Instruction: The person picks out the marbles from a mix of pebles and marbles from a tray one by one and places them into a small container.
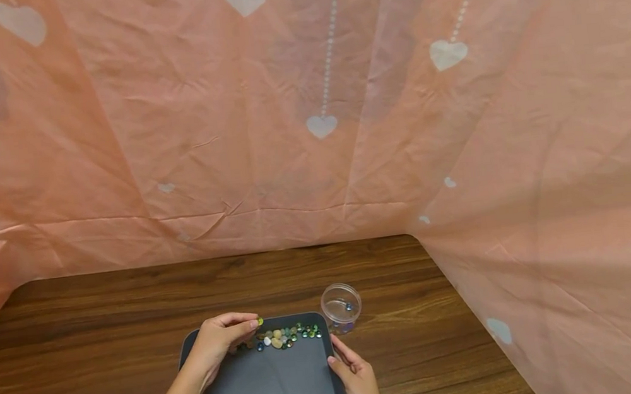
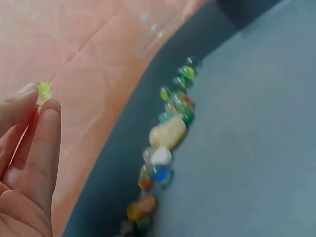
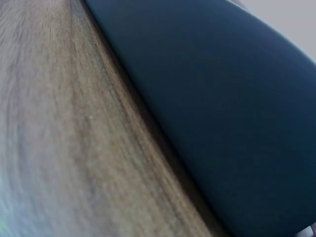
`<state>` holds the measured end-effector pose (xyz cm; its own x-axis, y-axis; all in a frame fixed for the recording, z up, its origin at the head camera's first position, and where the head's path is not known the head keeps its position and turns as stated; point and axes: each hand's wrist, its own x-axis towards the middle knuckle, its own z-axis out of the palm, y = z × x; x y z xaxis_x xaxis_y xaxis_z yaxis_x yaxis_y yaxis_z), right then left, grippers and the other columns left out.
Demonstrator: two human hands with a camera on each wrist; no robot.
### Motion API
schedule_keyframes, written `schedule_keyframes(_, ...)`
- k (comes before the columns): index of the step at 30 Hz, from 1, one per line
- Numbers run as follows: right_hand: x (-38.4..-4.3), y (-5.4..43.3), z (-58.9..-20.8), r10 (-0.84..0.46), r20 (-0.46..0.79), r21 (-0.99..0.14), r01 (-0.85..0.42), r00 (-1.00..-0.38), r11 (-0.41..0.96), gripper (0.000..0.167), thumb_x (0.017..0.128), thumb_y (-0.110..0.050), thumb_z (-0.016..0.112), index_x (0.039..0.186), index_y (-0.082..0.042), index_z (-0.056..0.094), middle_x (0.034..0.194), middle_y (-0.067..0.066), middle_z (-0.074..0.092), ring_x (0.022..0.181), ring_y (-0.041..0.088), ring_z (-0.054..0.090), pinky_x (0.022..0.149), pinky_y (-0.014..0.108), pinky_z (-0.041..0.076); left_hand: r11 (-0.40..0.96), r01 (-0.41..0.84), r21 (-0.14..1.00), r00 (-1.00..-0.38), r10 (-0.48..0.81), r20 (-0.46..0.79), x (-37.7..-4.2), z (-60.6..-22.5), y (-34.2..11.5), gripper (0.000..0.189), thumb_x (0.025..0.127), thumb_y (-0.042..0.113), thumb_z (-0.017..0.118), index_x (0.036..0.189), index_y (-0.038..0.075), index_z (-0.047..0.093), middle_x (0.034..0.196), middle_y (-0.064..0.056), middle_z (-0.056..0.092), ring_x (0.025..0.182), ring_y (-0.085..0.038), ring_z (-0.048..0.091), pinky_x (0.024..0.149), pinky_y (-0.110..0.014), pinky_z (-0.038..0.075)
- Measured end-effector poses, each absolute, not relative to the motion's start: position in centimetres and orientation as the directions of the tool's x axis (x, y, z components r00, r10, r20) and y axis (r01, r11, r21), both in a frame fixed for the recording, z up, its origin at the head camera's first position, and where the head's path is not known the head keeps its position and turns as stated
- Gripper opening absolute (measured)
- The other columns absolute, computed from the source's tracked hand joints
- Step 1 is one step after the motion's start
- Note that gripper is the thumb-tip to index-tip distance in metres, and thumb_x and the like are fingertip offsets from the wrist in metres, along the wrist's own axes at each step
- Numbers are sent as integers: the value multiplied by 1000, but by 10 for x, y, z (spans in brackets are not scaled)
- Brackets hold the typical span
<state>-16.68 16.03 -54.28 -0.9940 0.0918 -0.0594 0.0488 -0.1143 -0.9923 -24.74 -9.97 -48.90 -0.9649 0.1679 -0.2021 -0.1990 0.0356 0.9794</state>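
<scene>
Between thumb and fingertips my left hand [image 1: 215, 343] pinches a small yellow-green glass marble [image 2: 44, 93], held up near the far rim of a dark grey tray [image 1: 306, 391]. Along the tray's far side lies a row of marbles and pebbles: green, blue and amber glass, a white stone [image 2: 161, 156] and a larger cream stone [image 2: 169, 132]. My right hand [image 1: 360, 383] holds the tray's right edge, thumb at the rim and fingers along the outside. The right wrist view is filled by the tray's dark outer wall [image 3: 207, 113]; the right hand is almost wholly out of it.
A clear round plastic jar [image 1: 341, 303] stands just beyond the tray's far right corner, with a few glass pieces showing in it. The brown wooden table [image 1: 420, 339] carries everything. A pink cloth [image 1: 252, 133] with white hearts hangs behind and at the sides.
</scene>
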Motion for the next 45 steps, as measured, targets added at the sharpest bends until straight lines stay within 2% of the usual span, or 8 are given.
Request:
schedule_keyframes(5, -167, 160, -544, 94, -71, -991, 59, -993, -122, 51, 96, -8, 60, 143, 8, 46, 147, 28, 45, 123, 9, 57, 91, 17, 51, -43, -159, 986, -972, 180, -149, -254, -480, -86, 32, 88, 15, 75, 113, -4, 72, 98, 2, 76, 96, -13, 73, 92, -34, 56)
schedule_keyframes(18, -166, 157, -545, 74, -50, -988, 38, -996, -152, 52, 96, -5, 59, 143, 10, 43, 148, 30, 41, 114, -4, 59, 90, 16, 50, -22, -105, 994, -977, 189, -99, -269, -472, -38, 25, 86, 18, 78, 104, 1, 77, 105, -6, 77, 101, -22, 72, 96, -44, 54)
schedule_keyframes(24, -166, 156, -545, 76, -50, -987, 38, -996, -155, 52, 96, -5, 59, 143, 10, 43, 147, 30, 42, 120, 7, 59, 90, 17, 51, 24, -51, 998, -977, 205, -55, -275, -469, -18, 22, 86, 19, 77, 101, 3, 78, 104, -7, 77, 99, -17, 70, 99, -48, 52)
schedule_keyframes(28, -166, 155, -545, 83, -46, -990, 34, -995, -140, 51, 96, -5, 59, 142, 11, 44, 147, 30, 43, 133, 29, 52, 92, 17, 50, 77, 15, 997, -979, 203, -1, -281, -468, -4, 20, 85, 19, 77, 97, 3, 79, 99, -9, 78, 98, -20, 71, 94, -45, 54)
schedule_keyframes(32, -165, 154, -546, 85, -48, -991, 37, -995, -125, 50, 96, -6, 58, 142, 10, 45, 146, 30, 44, 136, 38, 45, 94, 18, 50, 154, 74, 985, -978, 202, 42, -286, -467, 10, 16, 83, 18, 79, 92, 4, 80, 95, -9, 78, 95, -18, 70, 81, -31, 55)
schedule_keyframes(36, -165, 155, -545, 85, -52, -992, 42, -995, -119, 50, 97, -6, 58, 142, 11, 45, 146, 30, 44, 136, 37, 46, 95, 20, 51, 280, 160, 947, -969, 229, 96, -289, -464, 21, 12, 82, 18, 80, 89, 8, 81, 94, -8, 78, 91, -17, 69, 72, -25, 52)
schedule_keyframes(41, -166, 155, -545, 76, -63, -987, 51, -995, -151, 50, 98, -7, 57, 142, 10, 44, 147, 29, 44, 133, 28, 50, 95, 22, 52, 382, 273, 883, -943, 285, 169, -289, -462, 33, 7, 83, 14, 79, 86, 8, 80, 87, -8, 78, 67, -14, 64, 57, -22, 50)
schedule_keyframes(45, -166, 156, -545, 64, -66, -984, 55, -996, -169, 50, 98, -8, 57, 143, 9, 43, 148, 29, 44, 130, 20, 53, 94, 21, 51, 441, 330, 835, -929, 310, 204, -286, -462, 40, 3, 83, 8, 78, 85, 7, 80, 87, -8, 77, 70, -9, 63, 58, -20, 50)
